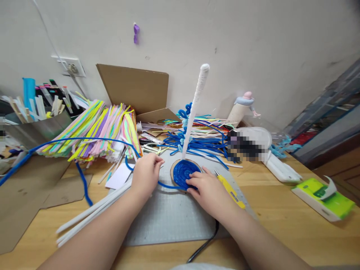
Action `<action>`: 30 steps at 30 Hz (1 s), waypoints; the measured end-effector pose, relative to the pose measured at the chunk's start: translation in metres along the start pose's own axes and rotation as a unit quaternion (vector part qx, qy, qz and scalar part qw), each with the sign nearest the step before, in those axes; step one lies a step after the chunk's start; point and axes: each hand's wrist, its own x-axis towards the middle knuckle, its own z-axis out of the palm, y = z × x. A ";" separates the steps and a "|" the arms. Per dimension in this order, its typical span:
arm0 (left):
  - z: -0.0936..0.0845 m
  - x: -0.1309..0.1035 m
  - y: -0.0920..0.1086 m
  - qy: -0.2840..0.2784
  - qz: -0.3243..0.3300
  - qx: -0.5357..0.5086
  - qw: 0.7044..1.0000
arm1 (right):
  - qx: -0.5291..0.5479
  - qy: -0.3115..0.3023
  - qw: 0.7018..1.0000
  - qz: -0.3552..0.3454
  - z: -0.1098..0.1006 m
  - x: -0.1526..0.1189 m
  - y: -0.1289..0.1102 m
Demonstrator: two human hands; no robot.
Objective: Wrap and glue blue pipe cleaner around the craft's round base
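A round base (183,174) covered with coiled blue pipe cleaner lies on the grey cutting mat (157,221), its brown rim showing. My right hand (209,189) holds it at the right, fingers over the coil and thumb near the front edge. From that edge a long blue pipe cleaner (84,138) runs left, passing behind my left hand (147,172). The left fingertips are pinched together just left of the base; what is between them is too small to make out. A white wrapped rod (197,105) with blue loops beside it rises behind the base.
A yellow cutter (230,191) lies right of my right hand, a black cord (206,240) in front. White pipe cleaners (92,213) are under my left forearm. Bundled coloured pipe cleaners (95,129) and cardboard (137,88) stand behind. A green tissue pack (323,198) sits at right.
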 end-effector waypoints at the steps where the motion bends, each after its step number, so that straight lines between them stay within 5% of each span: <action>1: -0.003 0.001 -0.003 0.016 -0.020 0.005 1.000 | 0.001 0.000 1.000 0.000 0.000 0.000 0.000; 4: -0.008 0.001 -0.005 0.043 -0.044 0.041 0.997 | 0.000 0.004 1.000 0.001 0.001 0.000 0.000; 6: -0.009 -0.002 -0.001 0.040 -0.001 0.046 0.998 | -0.001 0.006 1.000 0.001 0.001 0.000 0.000; 10: -0.004 -0.013 0.015 -0.054 0.115 0.012 0.992 | -0.003 0.008 1.000 -0.004 0.001 0.000 -0.001; 13: 0.005 -0.023 0.025 -0.118 0.098 0.029 0.988 | -0.004 0.011 1.000 -0.009 0.000 0.000 -0.001; 19: 0.018 -0.022 0.026 -0.142 0.062 0.061 0.986 | -0.013 0.015 1.000 -0.008 0.002 0.000 -0.001; 22: 0.013 -0.010 0.014 -0.115 0.056 0.085 0.988 | -0.012 0.013 1.000 -0.007 0.002 -0.001 0.000; 27: -0.014 0.008 -0.011 0.019 -0.011 0.130 0.991 | -0.003 0.002 1.000 0.000 0.000 -0.002 -0.001; 30: -0.021 0.009 -0.009 0.042 -0.022 0.153 0.987 | -0.003 -0.002 1.000 0.004 -0.001 -0.001 -0.003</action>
